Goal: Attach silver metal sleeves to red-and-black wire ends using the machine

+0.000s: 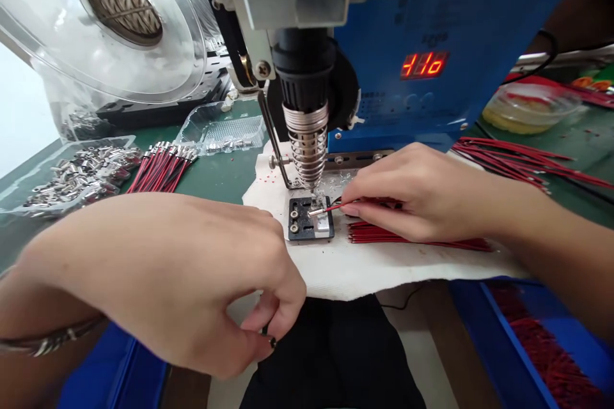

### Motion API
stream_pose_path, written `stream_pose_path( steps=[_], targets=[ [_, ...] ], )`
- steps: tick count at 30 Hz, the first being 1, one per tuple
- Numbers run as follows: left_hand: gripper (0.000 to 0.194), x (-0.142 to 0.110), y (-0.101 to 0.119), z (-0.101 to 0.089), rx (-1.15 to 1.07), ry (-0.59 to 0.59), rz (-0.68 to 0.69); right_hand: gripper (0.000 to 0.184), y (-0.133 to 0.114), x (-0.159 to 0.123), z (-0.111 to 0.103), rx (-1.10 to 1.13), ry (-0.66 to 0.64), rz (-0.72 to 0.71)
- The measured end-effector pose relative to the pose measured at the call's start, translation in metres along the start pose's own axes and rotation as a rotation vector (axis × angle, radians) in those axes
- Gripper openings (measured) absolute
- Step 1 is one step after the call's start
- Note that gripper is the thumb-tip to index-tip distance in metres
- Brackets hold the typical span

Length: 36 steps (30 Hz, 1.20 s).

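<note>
In the head view, my right hand pinches a thin red-and-black wire. The silvery metal connector at its end lies over the small black fixture plate, under the soldering iron's coil-guarded tip. Lower down and nearer to me, my left hand is closed in a pinch, apart from the fixture. A small dark round-ended piece shows between its thumb and finger; most of it is hidden. Beneath my right hand lies a bundle of red wires on a white cloth.
Behind stands a blue machine with a red digital display. Loose metal connectors fill a clear tray at left, beside finished-looking wires. A clear fume hood hangs upper left. Blue bins sit below the table edge, one holding red wires.
</note>
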<state>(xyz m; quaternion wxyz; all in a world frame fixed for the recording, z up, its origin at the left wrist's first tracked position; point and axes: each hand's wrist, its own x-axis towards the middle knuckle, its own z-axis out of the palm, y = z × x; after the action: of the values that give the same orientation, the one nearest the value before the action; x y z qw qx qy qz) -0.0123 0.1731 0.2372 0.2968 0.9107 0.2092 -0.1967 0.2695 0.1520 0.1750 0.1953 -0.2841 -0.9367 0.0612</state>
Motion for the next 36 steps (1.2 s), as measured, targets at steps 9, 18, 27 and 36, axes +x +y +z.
stream_pose_path(
  steps=[9,18,27,36],
  targets=[
    [0.027,0.020,0.003,-0.013,-0.007,-0.257,-0.103,0.032,0.002,-0.001,0.002,0.021,0.012,-0.023],
    [0.020,0.035,-0.011,-0.035,-0.169,-0.272,-0.082,0.032,0.002,0.000,0.002,0.033,0.002,0.005],
    [0.016,0.028,-0.044,-0.027,-0.396,-0.364,-0.062,0.034,0.005,0.012,-0.020,0.262,-0.282,0.207],
    [0.008,0.035,-0.049,-0.024,-0.453,-0.381,0.048,0.040,0.012,0.024,-0.042,0.221,-0.548,0.294]
  ],
)
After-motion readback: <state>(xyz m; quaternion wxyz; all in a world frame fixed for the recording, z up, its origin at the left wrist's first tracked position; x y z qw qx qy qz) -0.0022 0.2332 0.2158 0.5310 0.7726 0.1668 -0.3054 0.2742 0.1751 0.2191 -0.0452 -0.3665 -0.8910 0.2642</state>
